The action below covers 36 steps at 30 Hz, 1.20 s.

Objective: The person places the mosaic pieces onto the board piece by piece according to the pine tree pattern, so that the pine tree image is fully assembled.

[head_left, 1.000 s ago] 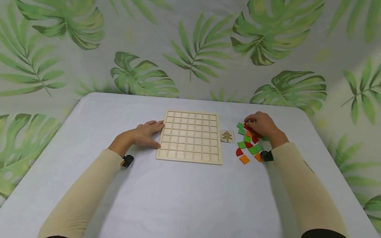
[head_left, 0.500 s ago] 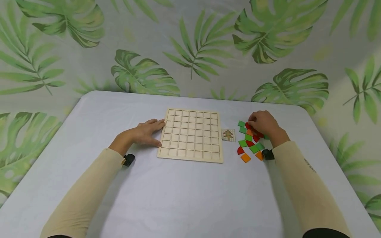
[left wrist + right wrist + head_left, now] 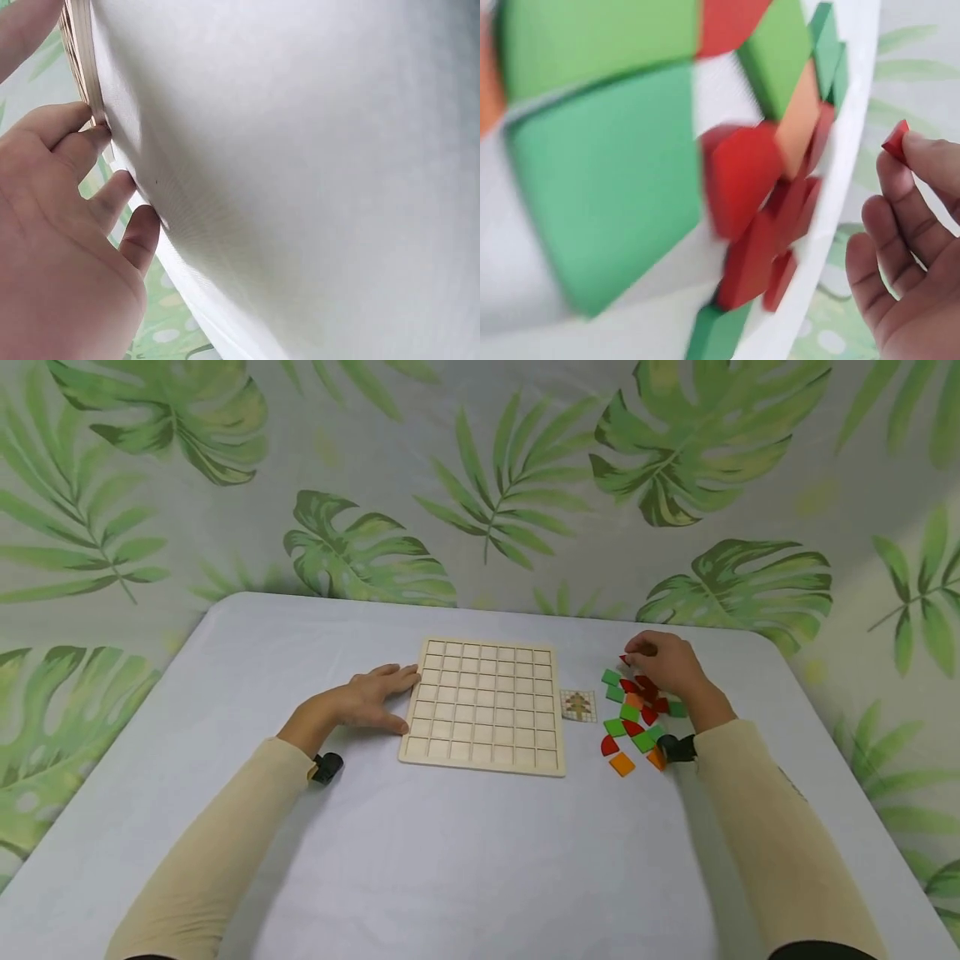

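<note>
My left hand (image 3: 367, 700) lies with spread fingers against the left edge of a wooden grid board (image 3: 482, 706); its fingertips touch the board's side (image 3: 88, 64) in the left wrist view. Off to the right, my right hand (image 3: 670, 667) pinches a small red piece (image 3: 897, 142) between thumb and index finger, lifted off the table. Beneath and beside that hand lie loose flat pieces: several green squares (image 3: 643, 742), red rounded pieces (image 3: 609, 746) and orange ones (image 3: 622, 765). Part of the pile is hidden under the hand in the head view.
A small card (image 3: 579, 705) printed with a tree pattern on a grid lies between the board and the pieces. All of it rests on a white-covered table (image 3: 480, 860). A leaf-patterned cloth (image 3: 510, 485) hangs behind the table.
My right hand has risen slightly away from the pile with the red piece in its fingertips, uncovering more red pieces. The left hand stays at the board's edge.
</note>
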Tool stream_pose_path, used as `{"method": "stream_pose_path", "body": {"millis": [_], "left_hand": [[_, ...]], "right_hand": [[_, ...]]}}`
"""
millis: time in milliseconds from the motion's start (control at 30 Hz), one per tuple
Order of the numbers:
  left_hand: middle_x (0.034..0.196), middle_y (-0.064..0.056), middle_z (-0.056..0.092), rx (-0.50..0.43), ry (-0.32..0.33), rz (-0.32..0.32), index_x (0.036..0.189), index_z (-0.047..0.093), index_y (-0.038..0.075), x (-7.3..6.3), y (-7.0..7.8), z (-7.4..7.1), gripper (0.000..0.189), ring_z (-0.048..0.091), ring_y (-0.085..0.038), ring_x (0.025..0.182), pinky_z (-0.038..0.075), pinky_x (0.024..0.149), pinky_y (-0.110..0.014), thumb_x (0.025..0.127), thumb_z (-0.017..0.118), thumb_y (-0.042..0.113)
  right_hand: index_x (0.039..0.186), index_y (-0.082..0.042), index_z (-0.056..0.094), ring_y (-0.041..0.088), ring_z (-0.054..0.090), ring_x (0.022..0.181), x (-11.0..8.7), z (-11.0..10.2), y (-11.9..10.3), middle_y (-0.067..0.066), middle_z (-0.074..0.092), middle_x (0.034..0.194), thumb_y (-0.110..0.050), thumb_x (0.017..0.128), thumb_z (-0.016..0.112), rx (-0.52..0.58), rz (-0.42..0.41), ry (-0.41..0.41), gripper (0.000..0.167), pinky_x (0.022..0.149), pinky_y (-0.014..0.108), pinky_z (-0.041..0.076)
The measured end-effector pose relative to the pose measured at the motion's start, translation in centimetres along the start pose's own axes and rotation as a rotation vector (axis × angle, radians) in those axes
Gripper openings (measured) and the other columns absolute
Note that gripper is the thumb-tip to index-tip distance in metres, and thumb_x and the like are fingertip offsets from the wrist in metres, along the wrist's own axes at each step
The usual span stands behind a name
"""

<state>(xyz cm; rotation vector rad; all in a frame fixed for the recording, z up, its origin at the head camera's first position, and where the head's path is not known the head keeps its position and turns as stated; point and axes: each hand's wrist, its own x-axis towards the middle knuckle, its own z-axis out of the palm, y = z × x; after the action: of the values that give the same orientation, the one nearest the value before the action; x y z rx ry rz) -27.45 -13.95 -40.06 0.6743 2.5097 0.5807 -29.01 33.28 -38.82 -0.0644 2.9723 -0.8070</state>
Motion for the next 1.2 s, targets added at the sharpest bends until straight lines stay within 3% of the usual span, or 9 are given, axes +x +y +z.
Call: {"method": "stream_pose_path", "body": {"millis": [233,367,633,733,933,1067,1200], "left_hand": [[0.169,-0.004,0.015,-0.073,0.023,-0.012,0.158,0.027,0.016,-0.4,-0.7,-0.2,0.087,0.003,-0.037,0.156,0.004,0.118,-0.070,0.085,0.074,0.027],[0.169,-0.003,0.015,-0.083,0.028,-0.007,0.158,0.028,0.017,-0.3,-1.2,-0.3,0.085,0.002,-0.037,0.156,0.004,0.118,-0.070,0.087,0.073,0.027],[0.170,0.000,0.011,-0.047,-0.008,-0.016,0.159,0.022,0.020,0.1,-0.3,-0.3,0.086,0.002,-0.034,0.157,0.005,0.119,-0.070,0.089,0.070,0.026],[0.170,0.000,0.010,-0.030,-0.018,-0.012,0.159,0.022,0.020,0.3,-0.1,-0.3,0.086,0.002,-0.034,0.157,0.006,0.120,-0.067,0.089,0.070,0.028],[0.170,-0.008,0.004,-0.035,-0.037,-0.056,0.159,0.024,0.023,0.1,-0.1,-0.3,0.091,0.005,-0.046,0.154,0.012,0.118,-0.070,0.085,0.076,0.032],[0.170,-0.009,0.004,-0.035,-0.042,-0.057,0.159,0.024,0.023,0.0,-0.2,-0.3,0.091,0.007,-0.049,0.153,0.015,0.117,-0.070,0.084,0.076,0.032],[0.169,-0.012,0.003,-0.042,-0.042,-0.072,0.159,0.026,0.024,-0.1,-0.1,-0.2,0.091,0.009,-0.055,0.150,0.018,0.114,-0.072,0.084,0.076,0.032]], "right_hand": [[0.119,-0.004,0.065,0.033,0.056,0.106,1.3,1.5,-2.5,0.022,0.065,0.122,-0.020,0.101,0.054,0.099,0.009,0.007,0.026,0.090,0.045,0.048],[0.119,-0.008,0.067,0.031,0.057,0.111,2.4,2.9,-4.8,0.017,0.066,0.124,-0.021,0.101,0.055,0.187,0.001,0.003,0.026,0.094,0.044,0.048],[0.126,-0.009,0.067,0.031,0.057,0.120,3.5,4.5,-9.5,0.015,0.062,0.132,-0.021,0.101,0.056,0.312,-0.052,-0.061,0.030,0.101,0.048,0.047],[0.125,-0.010,0.068,0.030,0.058,0.119,3.7,5.1,-10.4,0.013,0.063,0.132,-0.020,0.101,0.056,0.330,-0.056,-0.078,0.029,0.100,0.046,0.048],[0.126,-0.006,0.067,0.030,0.061,0.113,3.7,6.2,-11.5,0.015,0.063,0.132,-0.017,0.101,0.054,0.331,-0.123,-0.100,0.030,0.096,0.044,0.050],[0.124,-0.005,0.065,0.032,0.064,0.106,3.6,6.9,-11.8,0.018,0.065,0.122,-0.016,0.101,0.054,0.348,-0.113,-0.096,0.028,0.090,0.042,0.052],[0.121,-0.006,0.066,0.030,0.062,0.109,3.8,7.6,-11.9,0.016,0.066,0.120,-0.017,0.101,0.054,0.334,-0.108,-0.083,0.025,0.091,0.041,0.050]]}}
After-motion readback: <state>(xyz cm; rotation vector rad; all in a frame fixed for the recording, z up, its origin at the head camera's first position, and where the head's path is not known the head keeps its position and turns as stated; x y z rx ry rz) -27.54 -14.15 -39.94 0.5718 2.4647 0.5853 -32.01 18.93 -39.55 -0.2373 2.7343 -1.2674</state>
